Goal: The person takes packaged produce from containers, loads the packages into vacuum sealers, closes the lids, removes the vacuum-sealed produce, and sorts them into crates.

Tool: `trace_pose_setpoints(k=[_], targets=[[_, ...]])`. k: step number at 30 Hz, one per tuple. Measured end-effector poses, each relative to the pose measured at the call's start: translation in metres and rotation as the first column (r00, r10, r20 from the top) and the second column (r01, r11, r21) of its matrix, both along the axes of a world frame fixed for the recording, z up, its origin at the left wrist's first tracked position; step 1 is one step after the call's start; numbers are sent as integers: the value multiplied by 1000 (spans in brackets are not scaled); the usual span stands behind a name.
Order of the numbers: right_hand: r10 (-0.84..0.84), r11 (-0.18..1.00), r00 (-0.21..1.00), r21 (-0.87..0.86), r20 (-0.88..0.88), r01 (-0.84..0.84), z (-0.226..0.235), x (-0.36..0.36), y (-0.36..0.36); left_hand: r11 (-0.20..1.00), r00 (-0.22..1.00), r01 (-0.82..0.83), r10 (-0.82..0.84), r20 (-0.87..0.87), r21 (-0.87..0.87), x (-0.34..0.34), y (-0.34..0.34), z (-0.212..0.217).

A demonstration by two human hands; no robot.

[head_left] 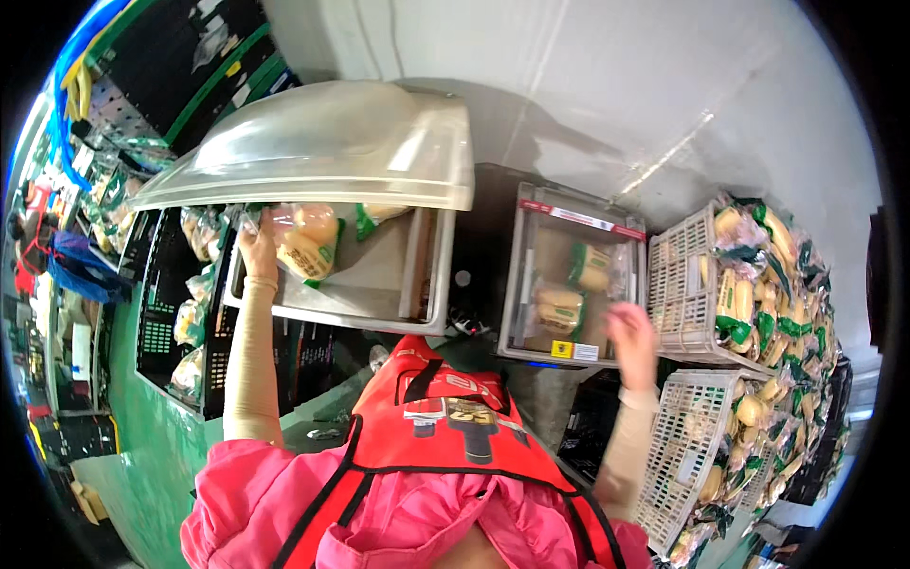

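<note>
My left hand (256,248) is closed on the gathered end of a clear bag of pale yellow produce (308,248) with green print. That bag lies in the metal chamber of a machine that looks like a vacuum sealer (360,311), beside a second bag (381,216) partly hidden under the raised clear domed lid (313,142). To the right, a similar machine (517,284) has its flat clear lid down over two bags (559,308). Over that lid's near right corner is my right hand (631,343), blurred; whether it touches the lid or holds anything is unclear.
Grey plastic crates (684,284) stand at the right beside a large heap of bagged produce (791,303). Black crates (156,303) holding more bags are left of the open machine. A pale wall (607,85) rises behind both machines. Green floor (142,427) shows at lower left.
</note>
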State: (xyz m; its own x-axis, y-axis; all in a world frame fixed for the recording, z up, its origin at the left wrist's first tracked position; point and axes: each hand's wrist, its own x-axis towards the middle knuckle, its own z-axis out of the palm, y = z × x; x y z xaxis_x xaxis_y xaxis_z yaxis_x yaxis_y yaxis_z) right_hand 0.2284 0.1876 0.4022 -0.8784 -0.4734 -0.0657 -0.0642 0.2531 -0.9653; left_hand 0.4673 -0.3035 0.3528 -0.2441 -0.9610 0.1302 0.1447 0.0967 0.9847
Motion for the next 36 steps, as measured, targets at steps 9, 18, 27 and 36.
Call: trace_pose_setpoints(k=[9, 18, 27, 36], targets=[[646, 719, 687, -38, -332, -694, -56, 115, -346, 913, 896, 408, -404, 183, 19, 61, -5, -23], [245, 902, 933, -291, -266, -319, -76, 155, -363, 828, 828, 559, -560, 38, 43, 81, -24, -18], [170, 928, 957, -289, -237, -237, -95, 150, -365, 924, 920, 373, -380, 93, 90, 80, -19, -36], [341, 841, 939, -459, 43, -285, -96, 134, -350, 993, 995, -70, 76, 57, -92, 70, 2, -52]])
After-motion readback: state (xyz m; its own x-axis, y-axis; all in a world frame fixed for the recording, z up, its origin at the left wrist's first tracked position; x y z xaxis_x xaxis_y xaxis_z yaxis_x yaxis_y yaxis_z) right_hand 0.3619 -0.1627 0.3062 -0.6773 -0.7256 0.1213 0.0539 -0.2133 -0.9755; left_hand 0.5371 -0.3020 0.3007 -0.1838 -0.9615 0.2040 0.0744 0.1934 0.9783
